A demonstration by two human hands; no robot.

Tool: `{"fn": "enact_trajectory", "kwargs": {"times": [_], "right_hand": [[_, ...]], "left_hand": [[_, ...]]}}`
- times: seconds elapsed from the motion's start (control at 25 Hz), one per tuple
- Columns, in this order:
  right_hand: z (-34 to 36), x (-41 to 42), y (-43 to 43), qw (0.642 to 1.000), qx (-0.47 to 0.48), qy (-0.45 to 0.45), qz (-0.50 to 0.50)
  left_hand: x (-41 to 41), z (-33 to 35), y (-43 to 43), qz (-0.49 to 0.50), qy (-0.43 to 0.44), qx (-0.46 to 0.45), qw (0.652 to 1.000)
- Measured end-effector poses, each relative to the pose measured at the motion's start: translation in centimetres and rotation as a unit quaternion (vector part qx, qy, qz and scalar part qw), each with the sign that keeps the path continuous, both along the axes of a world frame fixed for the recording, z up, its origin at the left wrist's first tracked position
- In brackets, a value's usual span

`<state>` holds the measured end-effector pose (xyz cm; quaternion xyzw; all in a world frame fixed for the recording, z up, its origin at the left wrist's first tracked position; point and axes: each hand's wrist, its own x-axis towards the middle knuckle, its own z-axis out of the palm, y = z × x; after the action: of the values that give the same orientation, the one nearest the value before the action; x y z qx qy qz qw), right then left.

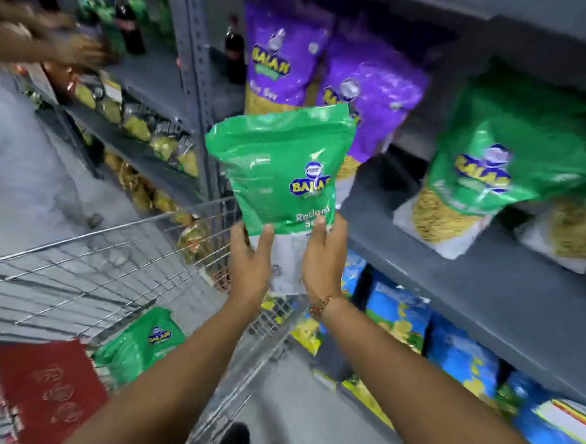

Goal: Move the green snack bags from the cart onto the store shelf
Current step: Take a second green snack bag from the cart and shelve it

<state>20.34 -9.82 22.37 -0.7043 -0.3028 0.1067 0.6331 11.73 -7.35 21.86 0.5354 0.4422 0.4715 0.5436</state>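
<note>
Both hands point(284, 259) w/ bag point(281, 166), shelf edge point(452, 286) near.

Both arms reach forward, left hand point(250, 264) and right hand point(323, 258) raised, fingers curled.

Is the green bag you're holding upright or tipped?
Upright: the held green bag has its logo reading level, both hands gripping its bottom edge.

a snack bag point(281, 173) is held upright between the left hand point(249, 263) and the right hand point(323, 258), above the far corner of the wire cart point(111, 252); in the cart, lower left, lies another bag point(140, 344) beside a flat box point(48, 388); the shelf point(486, 288) stands to the right, with two bags point(492, 186) on it; behind the held bag stand two more pouches point(284, 56); packets point(458, 355) sit on the level below.
</note>
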Motion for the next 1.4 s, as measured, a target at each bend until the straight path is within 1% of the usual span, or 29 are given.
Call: {"fn": "enact_trajectory", "kwargs": {"times": [0.12,0.28,0.36,0.4,0.52,0.6,0.68,0.72,0.8,0.84,0.88,0.92,0.96,1.0,1.08,1.12,1.2,1.24,1.28,1.32,1.4], "right_hand": [[1.9,3.2,-8.5,0.995,0.093,0.009,-0.044],[2.2,9.3,-18.0,0.972,0.16,0.02,-0.17],[2.5,13.3,-22.1,0.957,0.178,0.017,-0.23],[3.0,15.4,-23.7,0.951,0.174,0.013,-0.254],[4.4,21.6,-26.5,0.948,0.125,0.012,-0.293],[4.2,25.2,-27.4,0.954,0.078,0.033,-0.287],[2.8,27.1,-27.7,0.962,0.045,0.051,-0.265],[2.1,27.5,-27.8,0.963,0.043,0.052,-0.26],[1.1,27.8,-27.6,0.955,0.047,0.071,-0.284],[1.0,28.0,-27.3,0.94,0.041,0.103,-0.322],[1.6,27.8,-26.9,0.914,0.034,0.175,-0.364],[2.1,28.0,-26.4,0.888,0.038,0.259,-0.379],[2.4,28.4,-26.0,0.875,0.062,0.314,-0.363],[2.3,29.3,-25.9,0.873,0.097,0.34,-0.335],[2.1,30.9,-26.7,0.869,0.168,0.355,-0.301],[1.9,31.3,-27.2,0.867,0.186,0.351,-0.302],[1.5,30.4,-28.0,0.859,0.178,0.326,-0.352],[1.5,29.3,-28.0,0.857,0.163,0.298,-0.388],[1.8,27.7,-27.8,0.858,0.153,0.269,-0.409],[2.2,26.1,-27.3,0.866,0.143,0.251,-0.409],[2.6,24.2,-26.4,0.881,0.138,0.257,-0.372]], "left_hand": [[4.2,2.3,-6.4,-0.066,0.001,0.083,0.994],[11.8,3.1,-13.4,-0.172,0.053,0.137,0.974],[16.5,3.9,-16.7,-0.251,0.059,0.133,0.957],[18.8,4.5,-17.9,-0.273,0.075,0.132,0.95],[25.1,5.6,-19.8,-0.325,0.105,0.136,0.93],[28.4,5.5,-19.9,-0.345,0.117,0.116,0.924],[29.9,5.1,-19.6,-0.355,0.112,0.073,0.925],[30.7,4.9,-19.5,-0.349,0.099,0.035,0.931],[32.5,4.6,-18.7,-0.306,0.076,-0.054,0.947],[33.4,4.2,-18.3,-0.299,0.065,-0.09,0.948],[34.2,4.0,-18.0,-0.318,0.063,-0.113,0.939],[34.8,3.6,-17.7,-0.348,0.06,-0.127,0.927],[35.1,3.0,-17.5,-0.37,0.057,-0.133,0.918],[35.0,2.5,-17.2,-0.377,0.051,-0.13,0.916],[34.2,2.1,-16.7,-0.336,0.04,-0.136,0.931],[33.7,1.7,-16.4,-0.309,0.044,-0.128,0.941],[33.3,1.0,-15.9,-0.273,0.06,-0.09,0.956],[33.5,0.8,-15.7,-0.28,0.073,-0.076,0.954],[33.8,1.0,-15.9,-0.31,0.084,-0.07,0.944],[34.0,1.7,-16.3,-0.348,0.083,-0.069,0.931],[34.1,2.5,-17.2,-0.411,0.072,-0.089,0.904]]}}
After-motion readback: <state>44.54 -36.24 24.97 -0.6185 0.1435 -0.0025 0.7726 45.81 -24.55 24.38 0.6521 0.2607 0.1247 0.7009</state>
